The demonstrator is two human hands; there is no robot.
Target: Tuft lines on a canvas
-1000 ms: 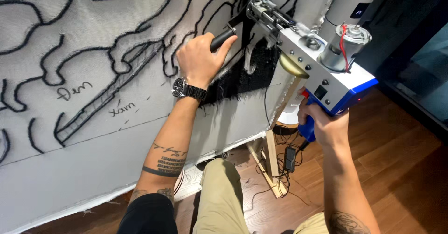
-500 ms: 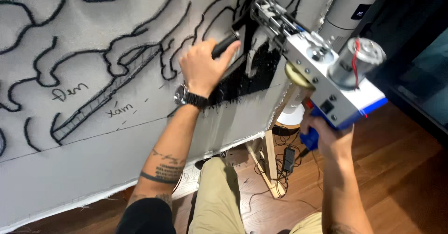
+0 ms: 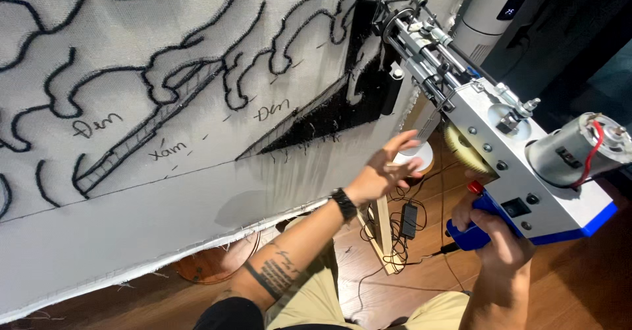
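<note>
While the right hand (image 3: 495,238) is closed around the blue pistol grip of the tufting gun (image 3: 500,152) at about four o'clock in the view, the left hand (image 3: 388,170) hangs free near centre with fingers spread and open, gripping nothing, clear of the tool. The gun's grey metal body runs diagonally from the grip up toward twelve o'clock, its needle end meeting the stretched white cloth (image 3: 164,198) beside a filled patch of black tufting (image 3: 342,106). A cylindrical motor (image 3: 574,151) with a red wire sits at the gun's three o'clock end, and a yellow gear (image 3: 464,151) shows on the body's side. Black outline curves and a hatched wedge cover the cloth from nine to twelve o'clock; handwritten marks lie on it, not transcribed. A dark wristwatch (image 3: 344,204) is on the left wrist, and tattoos mark the forearm (image 3: 276,274). Behind the open left hand, partly hidden by its fingers, stands a white yarn cone (image 3: 421,155). Below it at six o'clock a wooden frame leg (image 3: 382,231) rests on the wooden floor (image 3: 579,290), with a black power adapter (image 3: 409,219) and tangled cables just beside it. A tall pale cylindrical appliance (image 3: 490,7) stands at one o'clock behind the gun. The cloth's frayed lower edge hangs over the person's khaki trousers (image 3: 316,303).
</note>
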